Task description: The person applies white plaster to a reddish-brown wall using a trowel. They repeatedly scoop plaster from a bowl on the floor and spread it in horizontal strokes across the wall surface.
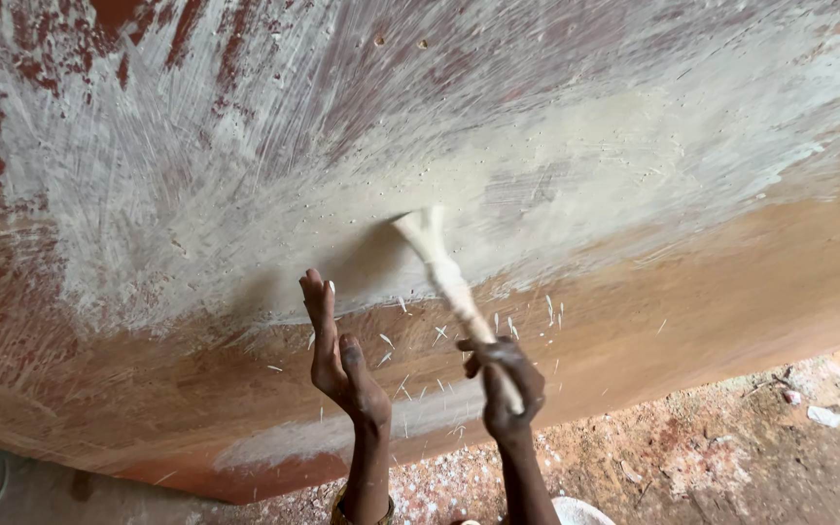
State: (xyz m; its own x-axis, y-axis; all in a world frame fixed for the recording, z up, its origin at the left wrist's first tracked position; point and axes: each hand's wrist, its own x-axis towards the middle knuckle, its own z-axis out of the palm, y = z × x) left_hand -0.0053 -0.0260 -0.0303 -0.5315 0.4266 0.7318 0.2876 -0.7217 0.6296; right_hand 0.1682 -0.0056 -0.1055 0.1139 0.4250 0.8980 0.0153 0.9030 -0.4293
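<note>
Head view, red wall [634,321] w/ white plaster streaks, rubble-strewn floor [731,457]

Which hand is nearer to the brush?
Right. The right hand grips the brush by its handle; the left hand rests flat on the painted wall beside it, not touching the brush.

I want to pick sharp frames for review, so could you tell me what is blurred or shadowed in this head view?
In the head view, the brush tip is smeared by motion blur, while the right hand gripping its handle is sharper; the left hand lies flat on the wall, dark against it; a soft shadow falls left of the brush; lighting is even, without glare; the littered ground is reasonably clear.
</note>
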